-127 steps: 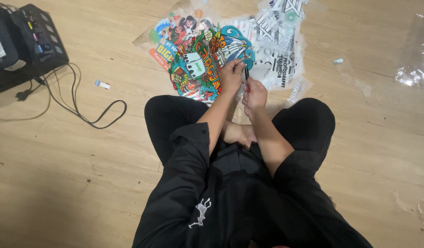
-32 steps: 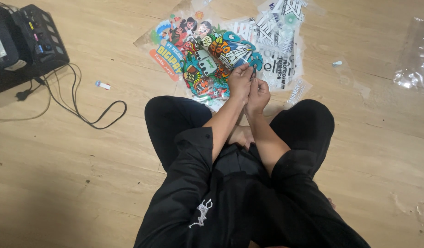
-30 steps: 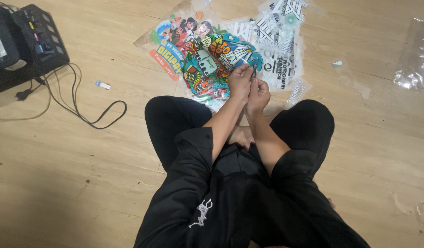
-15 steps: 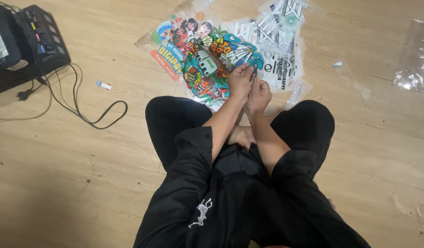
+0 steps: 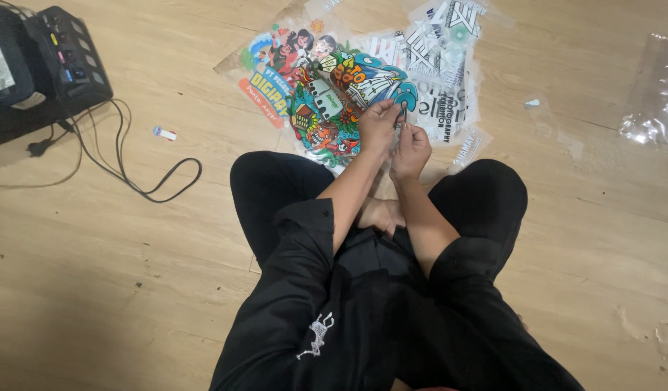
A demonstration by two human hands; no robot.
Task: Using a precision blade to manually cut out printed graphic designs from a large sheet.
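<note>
Wooden floor, left hand (image 5: 377,124) and right hand (image 5: 411,150) pinching upright scissors (image 5: 403,116), over printed sheets (image 5: 327,94).

Glossy clear plastic film sheets (image 5: 363,80) — colour-printed, matt wood floor (image 5: 117,275), black cloth trousers (image 5: 276,188)

Cartoon sticker sheet (image 5: 327,101) — red, teal, orange, green; black-and-white lettered sheets (image 5: 442,43) — pale wooden floor (image 5: 131,275), black clothing (image 5: 363,304).
</note>
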